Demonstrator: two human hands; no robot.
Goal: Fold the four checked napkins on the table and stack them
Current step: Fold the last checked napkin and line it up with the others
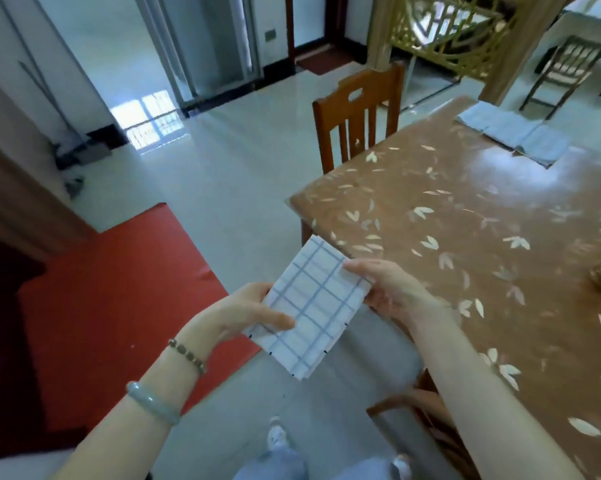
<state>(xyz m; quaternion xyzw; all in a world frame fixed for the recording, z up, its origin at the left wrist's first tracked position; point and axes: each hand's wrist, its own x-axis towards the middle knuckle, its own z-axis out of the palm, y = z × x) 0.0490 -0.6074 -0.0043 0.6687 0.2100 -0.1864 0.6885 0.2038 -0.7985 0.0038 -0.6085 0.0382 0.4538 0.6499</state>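
A folded checked napkin (314, 306) is hanging in the air just off the table's (465, 258) near-left corner, its long axis slanting toward that corner. The left hand (254, 313) and right hand (383, 289) are pinching opposite sides. More folded napkins (510, 133) are lying at the far edge, with a chair (357, 112) standing beside the left edge.

chair (375, 86): wooden, upright | mat (119, 289): red, on floor (243, 174) | mop (74, 150): leaning on wall (1, 46) | screen (448, 29): gold lattice, back right
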